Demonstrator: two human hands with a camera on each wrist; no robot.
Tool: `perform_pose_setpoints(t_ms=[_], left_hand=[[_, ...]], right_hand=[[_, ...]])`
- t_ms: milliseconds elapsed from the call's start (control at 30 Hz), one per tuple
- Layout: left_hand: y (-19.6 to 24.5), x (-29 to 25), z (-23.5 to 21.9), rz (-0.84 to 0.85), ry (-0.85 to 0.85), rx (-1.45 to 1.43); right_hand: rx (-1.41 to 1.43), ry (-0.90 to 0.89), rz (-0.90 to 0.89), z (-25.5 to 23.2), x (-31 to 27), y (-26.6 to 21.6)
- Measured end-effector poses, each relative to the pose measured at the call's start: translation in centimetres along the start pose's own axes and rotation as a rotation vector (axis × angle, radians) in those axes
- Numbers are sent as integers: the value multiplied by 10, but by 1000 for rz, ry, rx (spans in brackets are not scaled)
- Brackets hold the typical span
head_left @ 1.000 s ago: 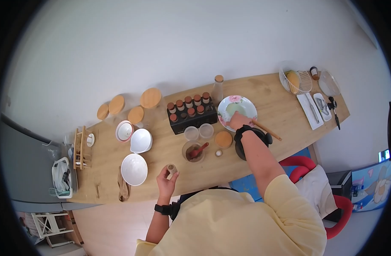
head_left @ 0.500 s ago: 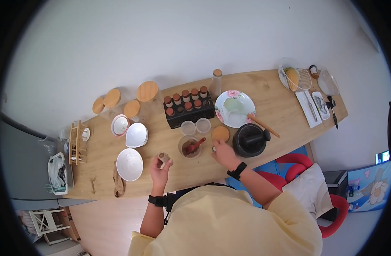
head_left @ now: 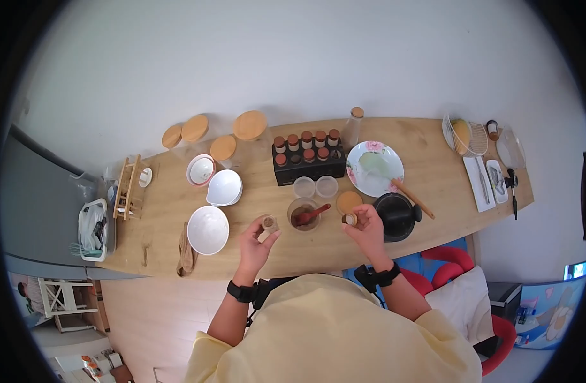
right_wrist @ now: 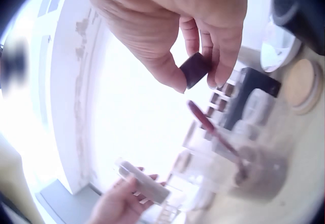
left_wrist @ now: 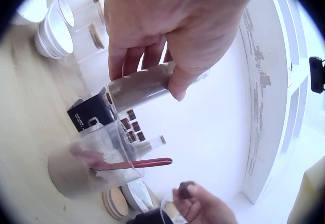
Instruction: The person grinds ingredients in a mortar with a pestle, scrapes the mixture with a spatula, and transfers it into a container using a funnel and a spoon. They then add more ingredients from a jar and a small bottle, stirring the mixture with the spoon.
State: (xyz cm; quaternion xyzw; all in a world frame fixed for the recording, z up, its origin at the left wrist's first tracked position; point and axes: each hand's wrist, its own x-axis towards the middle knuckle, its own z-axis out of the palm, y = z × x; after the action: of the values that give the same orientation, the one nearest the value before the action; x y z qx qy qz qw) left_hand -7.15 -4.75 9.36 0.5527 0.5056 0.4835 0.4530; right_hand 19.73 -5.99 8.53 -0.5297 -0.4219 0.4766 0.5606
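Note:
My left hand (head_left: 256,247) grips a small glass jar (head_left: 270,224) of brownish powder, left of a clear container; in the left wrist view the jar (left_wrist: 139,87) lies tilted between thumb and fingers. Between thumb and fingertips my right hand (head_left: 368,236) pinches a small cap (head_left: 350,219), which looks dark in the right wrist view (right_wrist: 195,70). The clear container (head_left: 297,222) stands between the hands, with a red spoon (head_left: 313,214) leaning in it and brown contents at its bottom.
Behind are two small clear cups (head_left: 327,186) and a black rack (head_left: 309,169) of jars. A floral plate (head_left: 375,169), a wooden lid (head_left: 349,202) and a dark mortar (head_left: 396,217) stand right; white bowls (head_left: 208,230) stand left.
My right hand went from the plate to the small cap on the table, picked it up and now holds it raised. The left hand keeps its jar. The head view has shifted.

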Motion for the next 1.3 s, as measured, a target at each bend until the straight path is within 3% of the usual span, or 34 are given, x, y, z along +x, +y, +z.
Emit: perform_pose_setpoints(t_ms=[33,100,133,200,400,600,733,933,1000,1133,1300], left_hand=[[6,1,4,18,-52,10],[19,5,12,29,-109,8],[24,6,16,37,-172,16],[33,7,21,67,-188,46],[49,7,21,122,-267,173],[58,2,19,143,-294,268],[60,3,18,195,-318,386],[61,0,23,207,-316,404],[60,1,22,224,-324,423],[59,3,22,223,-330,396],[60,2,24,242,-312,428]], right_hand=[[-6,-5,-1,3,1,-17],[15,-282,-28,13,4,-48],[9,-288,-30,20,6,-62],[-277,-470,-101,34,9,-83],[-355,-560,-336,54,17,-95],[-502,-744,-376,56,21,-105],[-562,-775,-454,54,23,-112],[-637,-820,-332,52,25,-117],[-552,-796,-435,51,26,-110],[-520,-782,-444,50,27,-110],[-594,-803,-343,50,29,-108]])
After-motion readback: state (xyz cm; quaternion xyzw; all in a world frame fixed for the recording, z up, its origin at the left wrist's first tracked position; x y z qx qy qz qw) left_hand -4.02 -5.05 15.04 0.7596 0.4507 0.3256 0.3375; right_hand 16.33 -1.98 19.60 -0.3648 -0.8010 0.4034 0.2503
